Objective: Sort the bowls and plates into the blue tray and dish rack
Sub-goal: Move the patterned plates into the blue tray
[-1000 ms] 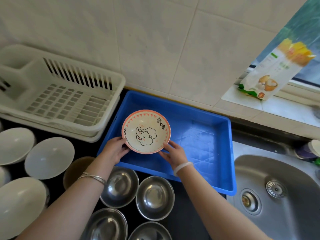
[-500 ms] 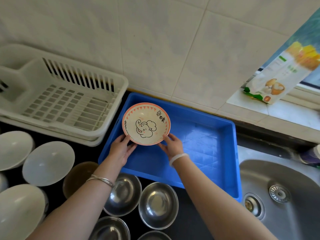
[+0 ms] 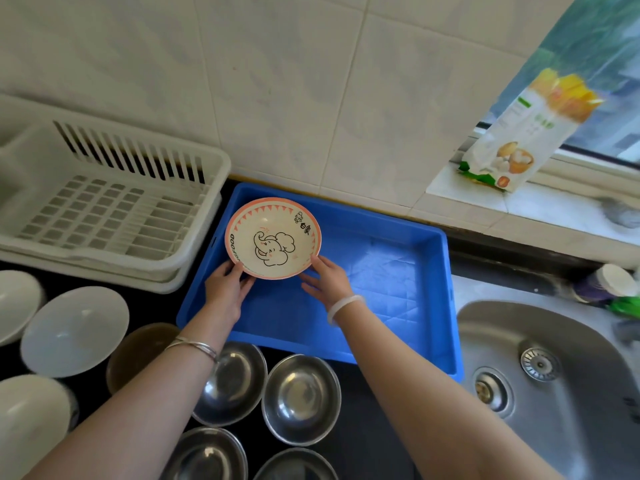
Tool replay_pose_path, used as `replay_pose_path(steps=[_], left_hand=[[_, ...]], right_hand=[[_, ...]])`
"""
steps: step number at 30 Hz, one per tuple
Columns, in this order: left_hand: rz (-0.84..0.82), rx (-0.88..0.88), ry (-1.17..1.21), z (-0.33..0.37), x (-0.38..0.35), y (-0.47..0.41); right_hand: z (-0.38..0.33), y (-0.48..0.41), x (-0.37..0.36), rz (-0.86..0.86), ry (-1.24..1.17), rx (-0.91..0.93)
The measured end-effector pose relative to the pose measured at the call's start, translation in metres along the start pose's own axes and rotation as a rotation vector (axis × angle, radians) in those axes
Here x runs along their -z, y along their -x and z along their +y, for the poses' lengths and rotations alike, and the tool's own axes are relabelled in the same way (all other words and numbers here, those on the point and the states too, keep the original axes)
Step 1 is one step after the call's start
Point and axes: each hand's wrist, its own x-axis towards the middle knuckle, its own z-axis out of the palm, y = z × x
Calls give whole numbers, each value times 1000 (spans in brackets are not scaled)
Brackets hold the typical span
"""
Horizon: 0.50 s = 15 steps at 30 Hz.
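Head view. A: surface and room?

B: Black counter (image 3: 367,441) against a pale tiled wall (image 3: 277,81). White dish rack (image 3: 104,216) at back left, blue tray (image 3: 398,271) just beside it on the right, steel sink (image 3: 571,393) right of the tray. Near edge has four steel bowls (image 3: 301,398), a brown bowl (image 3: 138,351) and white bowls (image 3: 74,330) on the left. A printed packet (image 3: 526,133) leans on the window sill, back right.

A: delta vs 1 s ago?

B: The elephant bowl (image 3: 273,237) has gone from the tray's left-middle toward its back-left corner, and both hands went with it. Rack, tray and the other bowls haven't moved.

A: bowl position now? Grip?

B: Over the tray's back-left corner, with its left rim overlapping the tray's left wall in the picture. Can't tell if it touches the tray floor. The left hand (image 3: 227,285) grips the near-left rim, thumb on top, fingers curled under. The right hand (image 3: 327,280) has its thumb tip at the near-right rim, fingers spread and nearly straight below it.

A: orientation?

B: Mouth up, facing the camera. It's round, so no long axis. The elephant print reads upright from the person's side, trunk to the left. "FOOD" lettering runs along the left rim.
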Motion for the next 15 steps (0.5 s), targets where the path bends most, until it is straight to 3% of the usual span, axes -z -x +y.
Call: replay_pose_path(steps=[7,15], left_hand=[[-13,-68,-46,-10,-6,45],[-251,-114,-350,-60,-35,137]], right_hand=[[-2,23,13,41,170,89],[12,114,82,117,353,236]])
